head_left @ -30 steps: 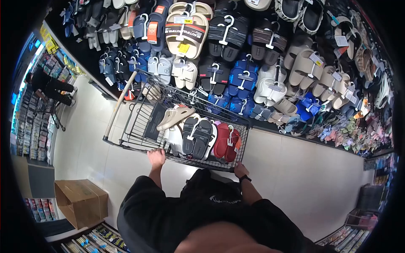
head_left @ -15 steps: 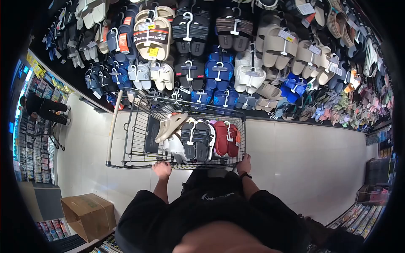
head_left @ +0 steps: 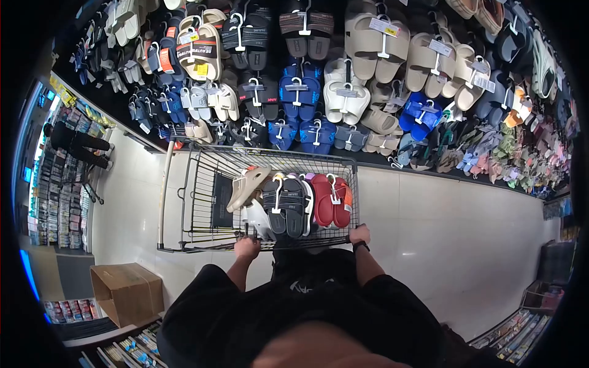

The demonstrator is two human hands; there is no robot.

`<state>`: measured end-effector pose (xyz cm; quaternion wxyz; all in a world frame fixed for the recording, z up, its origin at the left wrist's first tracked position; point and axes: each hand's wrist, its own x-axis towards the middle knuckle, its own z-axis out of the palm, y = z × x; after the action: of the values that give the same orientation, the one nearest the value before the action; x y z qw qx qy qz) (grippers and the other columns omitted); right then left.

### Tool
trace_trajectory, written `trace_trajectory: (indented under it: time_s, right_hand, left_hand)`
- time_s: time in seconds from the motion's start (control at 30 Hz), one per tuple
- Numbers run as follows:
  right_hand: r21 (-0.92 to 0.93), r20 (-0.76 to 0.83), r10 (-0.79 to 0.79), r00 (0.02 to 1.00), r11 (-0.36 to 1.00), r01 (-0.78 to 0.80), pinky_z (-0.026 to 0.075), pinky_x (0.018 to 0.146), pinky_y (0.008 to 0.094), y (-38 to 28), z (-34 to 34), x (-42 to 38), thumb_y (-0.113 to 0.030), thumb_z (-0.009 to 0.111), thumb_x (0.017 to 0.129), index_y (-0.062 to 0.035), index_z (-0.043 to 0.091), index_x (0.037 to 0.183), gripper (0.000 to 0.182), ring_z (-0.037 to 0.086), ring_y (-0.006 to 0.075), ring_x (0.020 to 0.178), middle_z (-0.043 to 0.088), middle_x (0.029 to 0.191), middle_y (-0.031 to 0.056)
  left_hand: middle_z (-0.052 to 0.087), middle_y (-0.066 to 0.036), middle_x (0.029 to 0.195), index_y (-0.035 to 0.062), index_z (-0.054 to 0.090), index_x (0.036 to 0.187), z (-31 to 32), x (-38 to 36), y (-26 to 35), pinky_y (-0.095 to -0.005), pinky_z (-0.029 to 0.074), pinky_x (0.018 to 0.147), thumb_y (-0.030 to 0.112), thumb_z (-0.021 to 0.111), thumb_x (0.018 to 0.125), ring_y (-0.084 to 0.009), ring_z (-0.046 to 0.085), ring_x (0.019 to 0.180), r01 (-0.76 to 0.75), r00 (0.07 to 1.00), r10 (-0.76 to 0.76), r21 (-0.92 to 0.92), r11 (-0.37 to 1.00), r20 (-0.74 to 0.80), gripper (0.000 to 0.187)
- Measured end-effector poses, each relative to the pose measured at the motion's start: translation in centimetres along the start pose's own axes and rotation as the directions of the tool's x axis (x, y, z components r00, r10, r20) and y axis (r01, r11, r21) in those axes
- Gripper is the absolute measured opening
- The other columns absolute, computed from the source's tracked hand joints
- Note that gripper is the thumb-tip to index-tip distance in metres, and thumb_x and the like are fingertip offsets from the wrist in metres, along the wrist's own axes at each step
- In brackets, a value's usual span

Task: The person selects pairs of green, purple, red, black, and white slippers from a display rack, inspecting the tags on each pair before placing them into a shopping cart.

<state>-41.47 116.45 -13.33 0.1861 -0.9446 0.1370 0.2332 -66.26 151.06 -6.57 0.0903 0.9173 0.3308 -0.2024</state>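
glossy tile aisle | both hands (head_left: 247, 248) grip wire cart (head_left: 196, 202) rim | rubber slides (head_left: 288, 196)

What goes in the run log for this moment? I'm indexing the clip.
left hand on cart rim | right hand on cart rim | slides in cart | slipper wall ahead

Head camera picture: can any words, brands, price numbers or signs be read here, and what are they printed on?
None can be read with certainty.
Strap of the beige slides: white capitals, too blurred.
Hang tags on the wall sandals: too small.
Black slides in the cart: strap print illegible.
Cardboard box: no legible print.
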Motion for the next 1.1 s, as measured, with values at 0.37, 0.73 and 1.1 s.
trace_trajectory:
  time_s: [0.37,0.73,1.1]
  right_hand:
    - [-0.013,0.011,-0.006,1.0,1.0,0.006,0.053,0.085,0.0419,7.2,-5.5,5.1,-0.028,0.066,0.076,-0.0047,0.068,0.1,0.034,0.066,0.0339,0.098,0.069,0.101,0.018]
    - [0.12,-0.044,0.224,0.974,0.969,-0.218,0.051,0.088,0.0441,14.0,-9.4,6.2,-0.021,0.059,0.077,-0.0016,0.071,0.096,0.03,0.064,0.036,0.1,0.068,0.102,0.0218]
    - [0.053,-0.04,0.269,0.962,0.962,-0.267,0.052,0.083,0.0443,20.9,-10.1,10.7,-0.029,0.062,0.075,-0.0008,0.071,0.088,0.033,0.066,0.0376,0.093,0.068,0.093,0.0226]
  left_hand:
    - [0.07,-0.014,0.087,0.0115,0.069,0.091,4.1,-5.6,10.4,-0.0447,0.053,0.075,0.04,0.051,0.085,-0.0324,0.068,0.084,0.139,0.989,-0.143,-0.084,0.987,-0.042,0.035]
    - [0.068,-0.016,0.104,0.0065,0.068,0.101,6.2,-7.6,17.9,-0.0432,0.05,0.087,0.043,0.047,0.087,-0.0327,0.063,0.102,0.052,0.987,-0.051,-0.002,0.999,0.153,0.044]
    - [0.069,-0.016,0.1,0.0084,0.068,0.102,6.9,-7.4,24.6,-0.0423,0.049,0.084,0.044,0.045,0.088,-0.031,0.065,0.098,0.038,0.97,-0.06,0.099,0.994,0.235,0.044]
